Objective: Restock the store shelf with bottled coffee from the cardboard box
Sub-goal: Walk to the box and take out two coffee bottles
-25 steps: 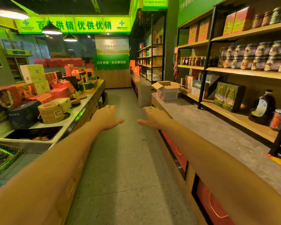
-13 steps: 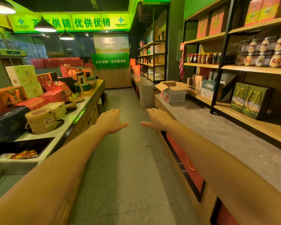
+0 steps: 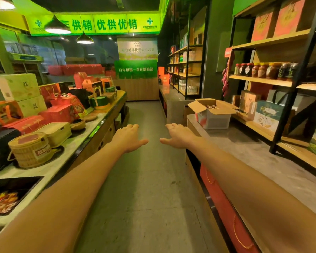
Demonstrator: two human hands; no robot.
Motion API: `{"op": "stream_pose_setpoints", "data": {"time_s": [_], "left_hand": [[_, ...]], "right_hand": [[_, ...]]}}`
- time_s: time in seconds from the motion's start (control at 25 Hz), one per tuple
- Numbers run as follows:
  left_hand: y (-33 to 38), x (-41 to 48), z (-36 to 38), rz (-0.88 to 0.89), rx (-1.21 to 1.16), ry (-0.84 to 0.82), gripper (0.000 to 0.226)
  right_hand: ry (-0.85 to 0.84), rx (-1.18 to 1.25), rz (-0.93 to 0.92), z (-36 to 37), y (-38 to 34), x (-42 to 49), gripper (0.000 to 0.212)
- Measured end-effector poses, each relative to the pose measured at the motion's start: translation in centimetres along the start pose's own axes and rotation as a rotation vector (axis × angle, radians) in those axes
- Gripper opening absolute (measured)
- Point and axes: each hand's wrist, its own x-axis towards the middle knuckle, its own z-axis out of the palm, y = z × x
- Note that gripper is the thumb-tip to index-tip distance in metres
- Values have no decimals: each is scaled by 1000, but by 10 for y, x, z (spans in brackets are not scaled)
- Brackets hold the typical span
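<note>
Bottled coffee (image 3: 211,107) caps peek from the open cardboard box (image 3: 212,118) on the grey surface (image 3: 244,143), ahead and right of your right hand (image 3: 179,136). That hand and your left hand (image 3: 128,137) stretch forward, fingers relaxed, holding nothing. Above them, the green sign (image 3: 115,24) reads 优供优销.

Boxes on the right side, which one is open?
The cardboard box on the grey counter: its flaps stand out and bottle caps show inside. The gift boxes beside it are closed.

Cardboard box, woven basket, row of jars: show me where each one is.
cardboard box (image 3: 215,119): head view, its front wall.
woven basket (image 3: 28,152): head view, its round side.
row of jars (image 3: 262,71): head view, a middle jar's body.
</note>
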Motion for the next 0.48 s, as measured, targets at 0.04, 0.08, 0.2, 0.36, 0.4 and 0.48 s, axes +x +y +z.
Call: {"op": "stream_pose_setpoints", "data": {"time_s": [0.04, 0.08, 0.2, 0.36, 0.4, 0.48], "left_hand": [[-3, 24, 7, -2, -7, -1, 78], [-6, 46, 14, -3, -13, 0, 78], [-21, 114, 33, 3, -17, 7, 78], [-56, 225, 48, 1, -30, 24, 78], [-64, 254, 48, -3, -27, 33, 78], [-80, 319, 45, -5, -21, 61, 78]], "right_hand": [[2, -1, -4, 4, 6, 23, 74], [5, -1, -5, 8, 12, 44, 73], [8, -11, -2, 21, 27, 112, 73], [28, -18, 9, 29, 37, 225, 73], [32, -22, 11, 30, 39, 254, 73], [49, -31, 19, 29, 46, 316, 73]]}}
